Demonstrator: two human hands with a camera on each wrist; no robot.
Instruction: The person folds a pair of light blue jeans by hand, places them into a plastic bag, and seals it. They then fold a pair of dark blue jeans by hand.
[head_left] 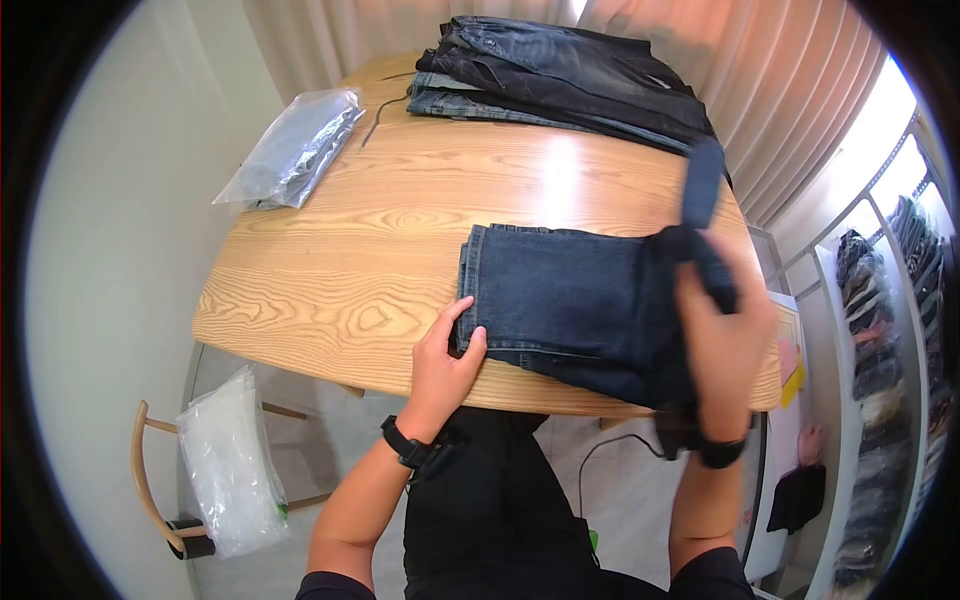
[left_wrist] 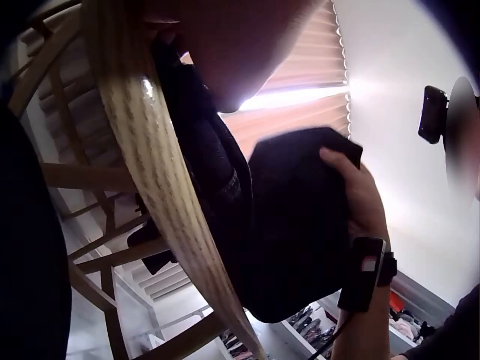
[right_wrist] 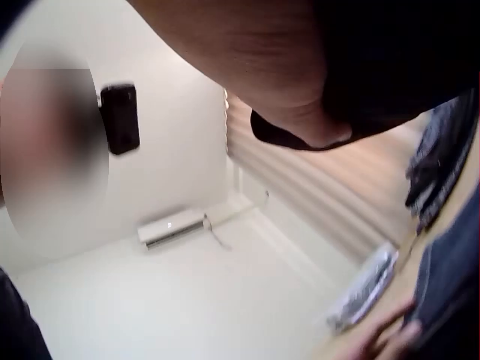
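Dark blue jeans (head_left: pixel 570 300) lie folded on the near right part of a round wooden table (head_left: pixel 340 260). My left hand (head_left: pixel 452 345) holds their near-left corner, thumb on top and fingers along the edge. At the right end my right hand (head_left: pixel 722 330) grips a bunched, lifted part of the jeans, and a dark strip of the fabric (head_left: pixel 702 180) stands up from it. From under the table edge (left_wrist: pixel 150 165), the left wrist view shows the right hand (left_wrist: pixel 360 195) clutching the dark fabric (left_wrist: pixel 292 225). The right wrist view catches the left hand's fingers (right_wrist: pixel 386 337) by the jeans (right_wrist: pixel 450 285).
A stack of folded jeans (head_left: pixel 560 70) lies at the table's far side. A bagged garment in clear plastic (head_left: pixel 295 150) rests at the far left. A chair with plastic bags (head_left: pixel 230 460) stands near left. A clothes rack (head_left: pixel 880 330) fills the right.
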